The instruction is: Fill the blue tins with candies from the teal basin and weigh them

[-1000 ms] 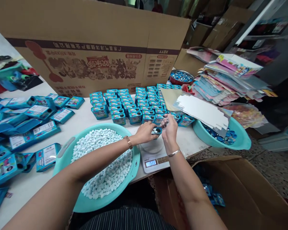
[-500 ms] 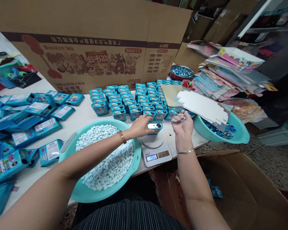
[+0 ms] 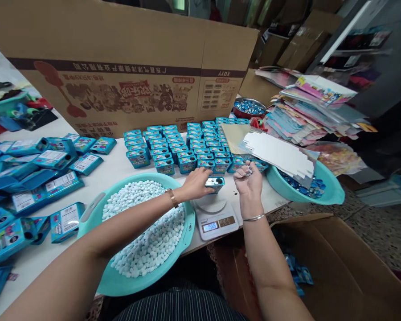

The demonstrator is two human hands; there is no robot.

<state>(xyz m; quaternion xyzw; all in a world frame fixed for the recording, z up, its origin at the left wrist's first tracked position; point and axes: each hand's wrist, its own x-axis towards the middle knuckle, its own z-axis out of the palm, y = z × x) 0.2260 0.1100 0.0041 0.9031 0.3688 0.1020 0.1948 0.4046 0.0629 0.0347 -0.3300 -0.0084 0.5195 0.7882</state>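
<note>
Teal tin (image 3: 214, 183) sits gripped in our left hand (image 3: 195, 183) on the scale (image 3: 214, 216); right hand (image 3: 248, 180) pinches something small, ready to close it.

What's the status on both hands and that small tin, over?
Left hand grip shut on small blue tin above the scale. Right hand closed on a small item, unclear what. Candy basin beside, nothing blocking.

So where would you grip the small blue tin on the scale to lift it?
By its two long side walls, coming from above: the tin lies flat on the scale, boxy, lid up. The left hand covers its left end; the right end is free.
</note>
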